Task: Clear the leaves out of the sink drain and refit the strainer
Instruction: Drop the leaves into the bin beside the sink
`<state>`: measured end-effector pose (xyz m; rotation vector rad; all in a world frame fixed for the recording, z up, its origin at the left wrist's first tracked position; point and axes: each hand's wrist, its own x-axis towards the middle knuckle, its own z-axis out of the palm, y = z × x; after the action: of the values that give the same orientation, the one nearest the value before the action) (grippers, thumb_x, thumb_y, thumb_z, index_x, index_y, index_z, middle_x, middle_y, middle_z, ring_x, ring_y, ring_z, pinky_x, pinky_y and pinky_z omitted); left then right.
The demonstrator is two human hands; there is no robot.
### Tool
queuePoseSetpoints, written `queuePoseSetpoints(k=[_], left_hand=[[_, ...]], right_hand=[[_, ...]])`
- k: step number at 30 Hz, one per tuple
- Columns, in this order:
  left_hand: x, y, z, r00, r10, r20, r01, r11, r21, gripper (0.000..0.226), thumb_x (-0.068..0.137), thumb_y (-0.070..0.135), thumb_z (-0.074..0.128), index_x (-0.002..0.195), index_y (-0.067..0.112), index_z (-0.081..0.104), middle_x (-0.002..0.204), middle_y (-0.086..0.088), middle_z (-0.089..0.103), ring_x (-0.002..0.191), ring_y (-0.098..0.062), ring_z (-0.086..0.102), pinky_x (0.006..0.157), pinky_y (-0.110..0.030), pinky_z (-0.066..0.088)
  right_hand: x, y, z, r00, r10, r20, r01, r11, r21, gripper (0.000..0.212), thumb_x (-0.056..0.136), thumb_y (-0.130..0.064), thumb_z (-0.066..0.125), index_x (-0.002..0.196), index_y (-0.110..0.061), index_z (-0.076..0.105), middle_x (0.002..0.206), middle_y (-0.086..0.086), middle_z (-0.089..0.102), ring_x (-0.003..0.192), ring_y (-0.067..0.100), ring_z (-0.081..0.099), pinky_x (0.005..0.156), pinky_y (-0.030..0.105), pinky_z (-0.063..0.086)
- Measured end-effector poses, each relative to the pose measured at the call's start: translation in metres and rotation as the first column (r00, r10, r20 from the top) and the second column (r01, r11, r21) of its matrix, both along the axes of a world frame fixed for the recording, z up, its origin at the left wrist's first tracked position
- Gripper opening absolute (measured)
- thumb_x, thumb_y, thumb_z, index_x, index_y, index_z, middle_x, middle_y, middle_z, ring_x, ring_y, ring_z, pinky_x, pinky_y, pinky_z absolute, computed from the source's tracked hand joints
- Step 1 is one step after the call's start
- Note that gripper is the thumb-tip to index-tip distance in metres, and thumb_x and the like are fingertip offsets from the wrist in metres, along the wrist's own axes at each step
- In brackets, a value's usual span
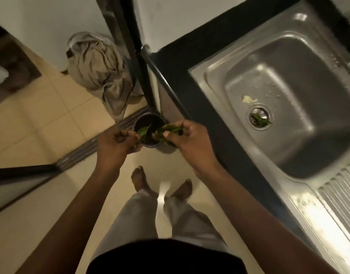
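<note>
Left hand (117,142), right hand (192,141) outstretched, fingers pinched.

2 hands (119,142), 3 leaves (143,131), 1 bin (158,120), 1 sink (239,76).

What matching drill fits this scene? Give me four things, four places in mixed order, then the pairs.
Things:
1. left hand
2. right hand
3. dark bin
4. pale scrap

Places or states:
A. on the sink floor, just beside the drain
B. on the tiled floor, at the corner of the counter
C. pinching one green leaf over the bin
D. holding a bunch of leaves over the bin

Pairs: 1-C, 2-D, 3-B, 4-A

One leaf lies in the drain.
</note>
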<state>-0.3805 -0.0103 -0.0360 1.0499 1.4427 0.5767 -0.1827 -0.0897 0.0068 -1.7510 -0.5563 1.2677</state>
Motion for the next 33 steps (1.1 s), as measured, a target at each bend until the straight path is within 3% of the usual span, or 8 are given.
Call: queuePoseSetpoints(k=[6, 9, 13, 18, 23, 28, 31, 33], left_hand=[[-0.050, 0.033, -0.117, 0.982, 0.138, -0.127, -0.155, 0.978, -0.140, 0.012, 0.089, -0.001, 0.076, 0.081, 0.008, 0.074, 0.083, -0.019, 0.078, 0.080, -0.037, 0.079, 0.081, -0.046, 0.067], [-0.064, 0.051, -0.180, 0.972, 0.173, -0.157, -0.203, 0.957, -0.205, 0.004, 0.086, -0.001, 0.077, 0.084, 0.001, 0.076, 0.085, -0.023, 0.078, 0.082, -0.041, 0.080, 0.080, -0.048, 0.067], [-0.070, 0.074, -0.249, 0.970, 0.123, -0.209, -0.176, 0.951, -0.253, 0.007, 0.081, 0.002, 0.079, 0.075, 0.005, 0.077, 0.078, -0.021, 0.079, 0.076, -0.038, 0.081, 0.077, -0.052, 0.067], [-0.061, 0.099, -0.315, 0.973, 0.055, -0.226, -0.120, 0.950, -0.287, 0.008, 0.081, 0.000, 0.077, 0.076, 0.005, 0.076, 0.084, -0.024, 0.079, 0.079, -0.038, 0.080, 0.074, -0.051, 0.068], [-0.040, 0.105, -0.355, 0.971, 0.033, -0.239, -0.100, 0.955, -0.278, 0.009, 0.085, 0.005, 0.075, 0.078, 0.012, 0.075, 0.089, -0.014, 0.078, 0.085, -0.031, 0.078, 0.073, -0.042, 0.065], [-0.021, 0.118, -0.377, 0.976, -0.009, -0.218, -0.050, 0.963, -0.264, 0.024, 0.087, 0.009, 0.078, 0.071, 0.025, 0.069, 0.084, 0.003, 0.072, 0.086, -0.019, 0.070, 0.063, -0.029, 0.055], [-0.020, 0.125, -0.387, 0.970, -0.105, -0.217, 0.031, 0.948, -0.317, 0.015, 0.088, 0.008, 0.078, 0.099, 0.018, 0.078, 0.106, -0.001, 0.071, 0.097, -0.021, 0.066, 0.060, -0.021, 0.049], [-0.023, 0.126, -0.391, 0.958, -0.180, -0.223, 0.098, 0.936, -0.338, 0.039, 0.090, 0.005, 0.074, 0.128, 0.012, 0.072, 0.121, -0.003, 0.065, 0.103, -0.021, 0.061, 0.059, -0.016, 0.046]], right_hand=[[-0.068, 0.048, -0.122, 0.987, -0.088, -0.135, 0.044, 0.954, -0.298, 0.024, 0.098, 0.003, 0.070, 0.122, 0.004, 0.071, 0.121, 0.023, 0.076, 0.086, 0.015, 0.074, 0.066, 0.017, 0.063], [-0.085, 0.078, -0.202, 0.949, -0.299, -0.100, 0.231, 0.876, -0.424, 0.019, 0.097, 0.011, 0.066, 0.116, 0.011, 0.068, 0.129, 0.031, 0.068, 0.106, 0.039, 0.073, 0.084, 0.041, 0.065], [-0.093, 0.107, -0.290, 0.940, -0.340, 0.028, 0.314, 0.830, -0.461, 0.018, 0.094, 0.012, 0.068, 0.104, -0.002, 0.070, 0.105, 0.020, 0.068, 0.084, 0.030, 0.067, 0.068, 0.040, 0.060], [-0.094, 0.134, -0.365, 0.961, -0.238, 0.143, 0.278, 0.828, -0.487, 0.021, 0.095, 0.006, 0.066, 0.115, 0.004, 0.073, 0.083, 0.009, 0.069, 0.059, 0.015, 0.062, 0.083, 0.050, 0.066], [-0.090, 0.155, -0.404, 0.952, -0.112, 0.285, 0.242, 0.846, -0.476, 0.023, 0.094, 0.001, 0.065, 0.113, -0.001, 0.078, 0.121, 0.019, 0.077, 0.111, 0.038, 0.073, 0.100, 0.048, 0.060], [-0.080, 0.172, -0.426, 0.955, -0.005, 0.298, 0.151, 0.869, -0.470, 0.023, 0.101, -0.006, 0.065, 0.120, -0.001, 0.076, 0.130, 0.018, 0.074, 0.122, 0.034, 0.068, 0.101, 0.033, 0.053], [-0.076, 0.179, -0.433, 0.973, 0.064, 0.223, 0.056, 0.868, -0.493, 0.032, 0.104, -0.011, 0.065, 0.134, 0.001, 0.069, 0.141, 0.018, 0.068, 0.133, 0.032, 0.063, 0.115, 0.035, 0.047], [-0.073, 0.179, -0.435, 0.977, 0.062, 0.204, 0.046, 0.872, -0.488, 0.033, 0.105, -0.008, 0.062, 0.136, 0.003, 0.066, 0.142, 0.018, 0.067, 0.131, 0.031, 0.063, 0.110, 0.028, 0.047]])
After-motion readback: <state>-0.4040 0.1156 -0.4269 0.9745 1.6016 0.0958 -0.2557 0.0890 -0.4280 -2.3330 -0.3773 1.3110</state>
